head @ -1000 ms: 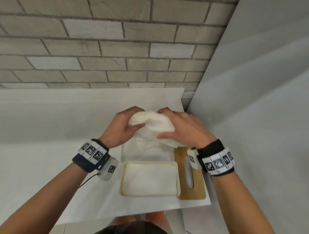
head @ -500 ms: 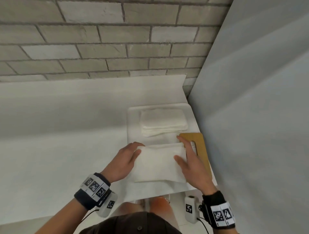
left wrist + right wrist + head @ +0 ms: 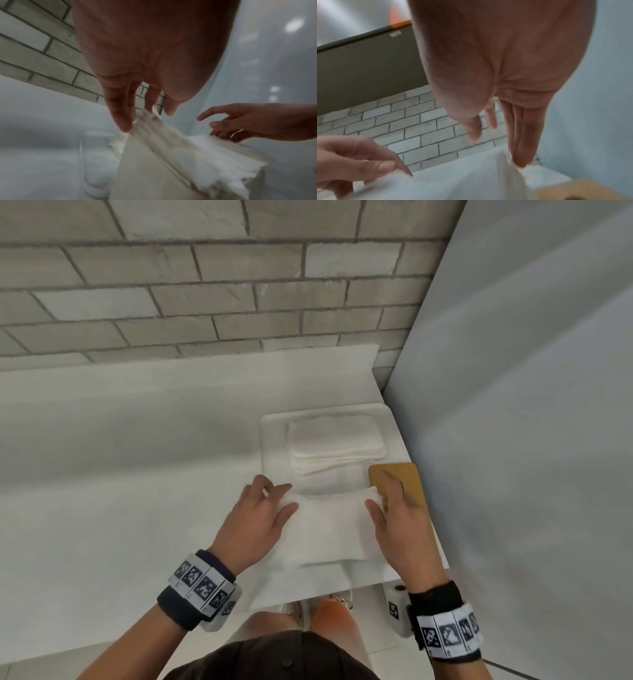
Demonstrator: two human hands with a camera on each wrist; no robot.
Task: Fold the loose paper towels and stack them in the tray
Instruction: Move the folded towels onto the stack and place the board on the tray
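Bare counter [image 3: 120,474] lies open leftward; grey wall panel [image 3: 513,440] crowds the right side.

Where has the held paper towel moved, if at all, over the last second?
Yes. The paper towel came toward the person, from beyond the wooden board's far end to beside it.
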